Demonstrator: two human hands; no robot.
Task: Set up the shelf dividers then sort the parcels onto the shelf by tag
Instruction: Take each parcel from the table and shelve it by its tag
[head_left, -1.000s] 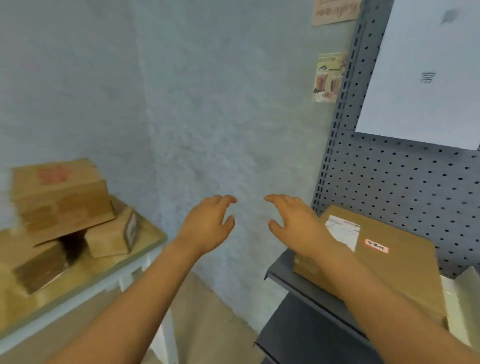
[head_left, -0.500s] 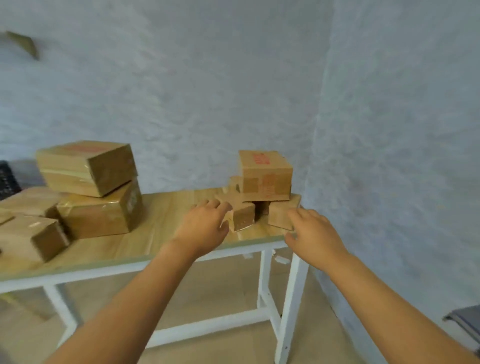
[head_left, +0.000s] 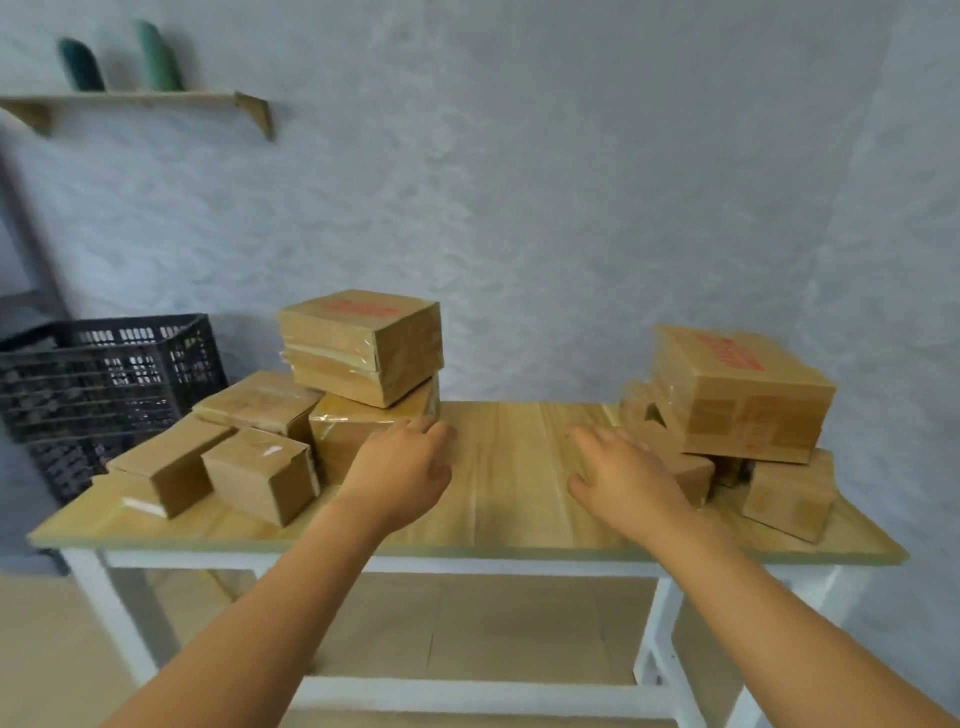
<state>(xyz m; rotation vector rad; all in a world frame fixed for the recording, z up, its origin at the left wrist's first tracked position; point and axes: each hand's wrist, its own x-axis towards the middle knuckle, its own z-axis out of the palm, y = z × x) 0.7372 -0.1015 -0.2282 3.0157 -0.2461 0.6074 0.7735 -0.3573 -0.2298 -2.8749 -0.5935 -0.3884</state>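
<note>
While the view swings left from where it sat half a second ago, the whole worktop (head_left: 509, 467) comes into sight, and both hands reach out over its bare wooden middle. The left hand (head_left: 402, 470) hovers with fingers loosely spread, holding nothing, its fingertips right at the lower parcel (head_left: 363, 431) of the left stack; contact is too blurred to call. The right hand (head_left: 623, 478) is likewise relaxed and empty, well apart from the left, with its knuckles just in front of a small parcel (head_left: 685, 473) on the worktop's right side.

Earlier the right-hand pile sat dead centre between the hands; now it has slid to the right of frame. There, a red-printed parcel (head_left: 737, 395) rests tilted on top of smaller ones, with another small box (head_left: 787, 499) near the worktop's right front edge. On the worktop's left side, a taped parcel with red print (head_left: 361, 345) tops the stack, and three flatter boxes spread leftward from it, the nearest (head_left: 260, 480) close to the front edge.

New to the picture beyond the worktop's left end: a black plastic crate (head_left: 104, 379), and above it a wall shelf (head_left: 140, 101) carrying two green upright objects (head_left: 156, 60).
</note>
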